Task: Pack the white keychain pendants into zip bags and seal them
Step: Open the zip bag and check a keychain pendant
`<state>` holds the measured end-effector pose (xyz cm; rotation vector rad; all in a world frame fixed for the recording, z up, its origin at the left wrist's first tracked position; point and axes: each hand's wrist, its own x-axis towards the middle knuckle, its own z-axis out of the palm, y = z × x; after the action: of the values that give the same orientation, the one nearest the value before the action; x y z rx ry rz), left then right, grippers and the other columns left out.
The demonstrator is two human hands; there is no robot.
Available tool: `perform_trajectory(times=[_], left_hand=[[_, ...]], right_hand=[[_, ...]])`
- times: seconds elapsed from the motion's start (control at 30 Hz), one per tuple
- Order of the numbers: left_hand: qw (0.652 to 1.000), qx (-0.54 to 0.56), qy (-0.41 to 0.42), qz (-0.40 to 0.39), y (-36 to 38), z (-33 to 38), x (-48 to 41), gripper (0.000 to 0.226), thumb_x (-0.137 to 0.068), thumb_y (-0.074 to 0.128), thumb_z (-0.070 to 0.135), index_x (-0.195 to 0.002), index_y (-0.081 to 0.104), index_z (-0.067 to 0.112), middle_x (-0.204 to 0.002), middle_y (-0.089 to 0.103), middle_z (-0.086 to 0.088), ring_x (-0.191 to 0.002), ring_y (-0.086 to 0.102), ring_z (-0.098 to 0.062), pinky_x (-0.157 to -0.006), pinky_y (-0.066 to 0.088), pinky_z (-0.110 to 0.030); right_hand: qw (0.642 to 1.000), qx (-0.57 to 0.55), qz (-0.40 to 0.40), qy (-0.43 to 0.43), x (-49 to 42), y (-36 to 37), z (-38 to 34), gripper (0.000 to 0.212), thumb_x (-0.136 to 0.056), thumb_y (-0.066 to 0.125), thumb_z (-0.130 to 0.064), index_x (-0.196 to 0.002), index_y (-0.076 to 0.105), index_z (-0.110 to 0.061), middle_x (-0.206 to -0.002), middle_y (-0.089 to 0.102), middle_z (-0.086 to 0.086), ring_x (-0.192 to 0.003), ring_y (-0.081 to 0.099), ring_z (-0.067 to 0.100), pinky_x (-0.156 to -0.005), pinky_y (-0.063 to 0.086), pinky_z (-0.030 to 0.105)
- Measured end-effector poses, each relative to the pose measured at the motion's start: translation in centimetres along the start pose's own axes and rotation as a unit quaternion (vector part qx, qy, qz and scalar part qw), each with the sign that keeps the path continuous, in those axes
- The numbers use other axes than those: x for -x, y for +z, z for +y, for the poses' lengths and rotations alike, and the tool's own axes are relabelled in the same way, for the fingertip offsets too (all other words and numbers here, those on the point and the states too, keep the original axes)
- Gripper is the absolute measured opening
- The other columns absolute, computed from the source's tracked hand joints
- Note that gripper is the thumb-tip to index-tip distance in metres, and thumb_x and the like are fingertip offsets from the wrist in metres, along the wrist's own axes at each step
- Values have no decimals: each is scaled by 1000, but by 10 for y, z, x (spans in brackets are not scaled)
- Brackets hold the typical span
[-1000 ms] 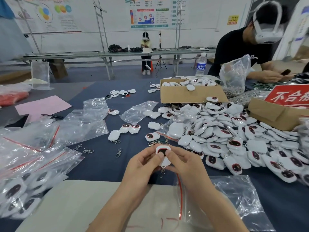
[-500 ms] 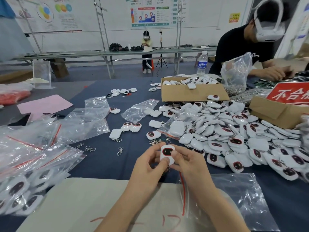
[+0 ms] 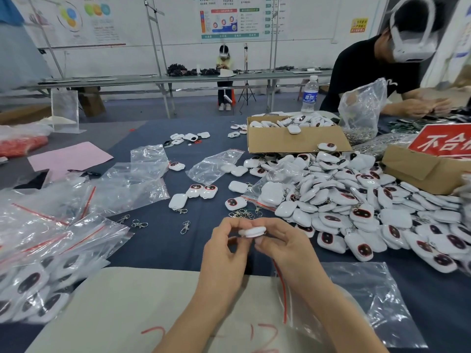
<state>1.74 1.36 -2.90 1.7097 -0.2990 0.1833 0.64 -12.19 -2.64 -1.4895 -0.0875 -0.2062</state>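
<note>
Pinching a white plastic keychain pendant (image 3: pixel 252 231) from both sides, the curled left hand (image 3: pixel 224 250) and right hand (image 3: pixel 286 250) should slide it squarely into the clear red-sealed zip bag (image 3: pixel 369 299).

Left hand (image 3: pixel 224 253), right hand (image 3: pixel 289 250) (forearms (image 3: pixel 204 309) apparently bare).

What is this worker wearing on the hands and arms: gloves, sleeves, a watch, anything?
Nothing that shows. The left hand and right hand are bare: no gloves and no rings to be seen. The left forearm and right forearm are bare too, down to the picture's lower edge, with no sleeve, watch or band in view. Anything worn higher up is out of frame.
</note>
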Motion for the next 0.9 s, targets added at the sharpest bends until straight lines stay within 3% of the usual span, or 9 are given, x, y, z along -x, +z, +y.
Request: perform_trajectory(times=[0.2,0.33,0.43,0.57,0.7,0.9], left_hand=[[1000,23,18,-3,1,2,0,26,-97,62,1,-95,66,27,-107,72,12,-103,68,-9,-85,50,-18],[998,-27,54,20,0,0,1,47,-92,61,-6,-95,63,41,-107,66,17,-108,63,-12,-90,49,-23],[991,-74,105,37,-1,1,3,58,-88,61,-12,-92,63,46,-108,58,16,-112,57,-12,-89,44,-14],[988,-54,136,48,0,2,3,45,-92,59,-8,-99,63,36,-113,58,12,-115,59,-20,-95,46,-22],[996,0,86,30,0,4,4,33,-97,58,-3,-105,63,28,-108,68,12,-106,65,-13,-88,49,-18],[999,26,29,0,0,9,5,24,-101,59,16,-119,62,33,-108,71,12,-103,65,-8,-86,49,-16]], right_hand=[[1000,-23,0,-8,1,1,-2,29,-87,65,14,-96,70,-13,-98,78,2,-93,73,10,-81,53,18],[999,-41,-26,20,3,-1,-7,31,-89,68,7,-112,66,-14,-108,77,5,-100,73,12,-82,53,17],[995,-44,-76,42,5,-2,-9,40,-91,69,-1,-126,61,-19,-114,76,-2,-107,71,9,-85,52,14],[996,-50,-54,43,5,-3,-9,41,-96,60,4,-128,60,-20,-122,72,-3,-115,67,9,-91,52,19],[994,-90,-36,50,4,-7,-7,44,-97,54,8,-132,57,-17,-125,71,-2,-118,66,15,-97,54,26],[999,-11,-40,23,3,-7,-10,41,-96,52,13,-114,67,-21,-110,77,-8,-107,70,8,-89,54,20]])
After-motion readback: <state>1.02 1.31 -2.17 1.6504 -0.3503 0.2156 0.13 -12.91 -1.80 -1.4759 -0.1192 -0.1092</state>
